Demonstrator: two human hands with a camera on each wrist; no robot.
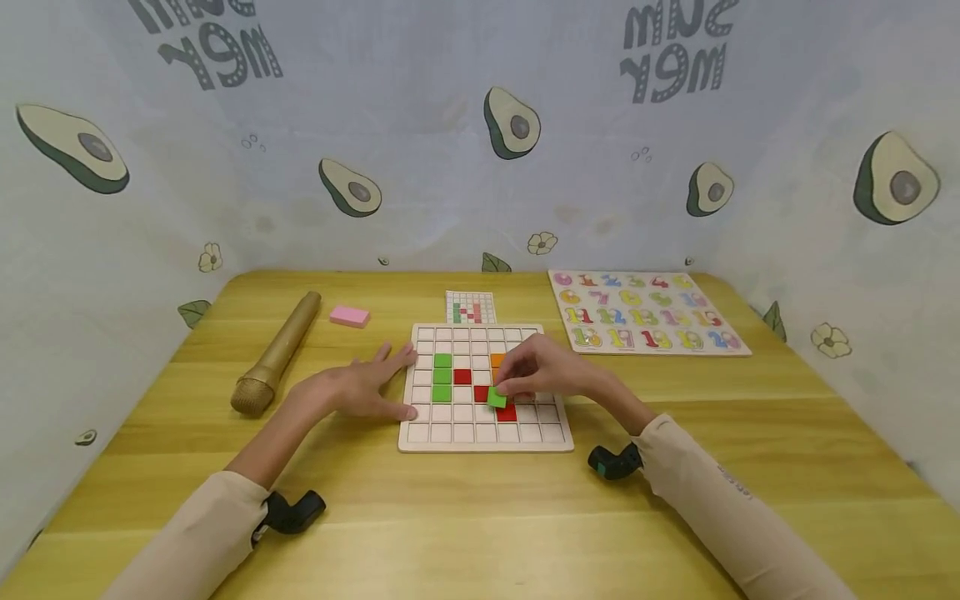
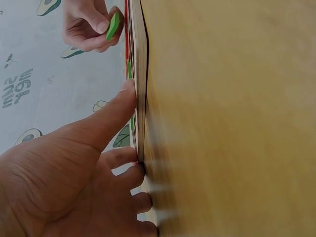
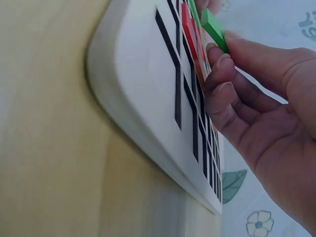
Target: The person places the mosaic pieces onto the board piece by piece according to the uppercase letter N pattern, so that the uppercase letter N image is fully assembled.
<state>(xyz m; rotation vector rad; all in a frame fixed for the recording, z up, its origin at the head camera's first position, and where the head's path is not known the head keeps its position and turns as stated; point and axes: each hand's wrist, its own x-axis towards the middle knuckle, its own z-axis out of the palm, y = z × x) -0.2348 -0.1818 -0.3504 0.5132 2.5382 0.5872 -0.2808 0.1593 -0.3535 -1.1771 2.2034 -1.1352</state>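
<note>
My right hand (image 1: 551, 367) pinches a green square tile (image 1: 497, 397) between thumb and fingers, over a white grid board (image 1: 435, 434). In the right wrist view the tile (image 3: 215, 30) is tilted, raised above the grid. Three green tiles (image 1: 442, 376) form a column on the board's left side. Red tiles (image 1: 462, 377) step down diagonally to the right of them. An orange tile (image 1: 498, 361) shows partly behind the right fingers. With fingers spread, my left hand (image 1: 363, 387) rests at the board's left edge, its thumb and index finger touching the rim.
Behind the board lies a small printed grid card (image 1: 470, 307) with a coloured pattern. A number puzzle board (image 1: 651, 312) lies at the back right. At the left are a gold microphone (image 1: 281, 350) and a pink block (image 1: 349, 316). All rest on a wooden table (image 1: 480, 517).
</note>
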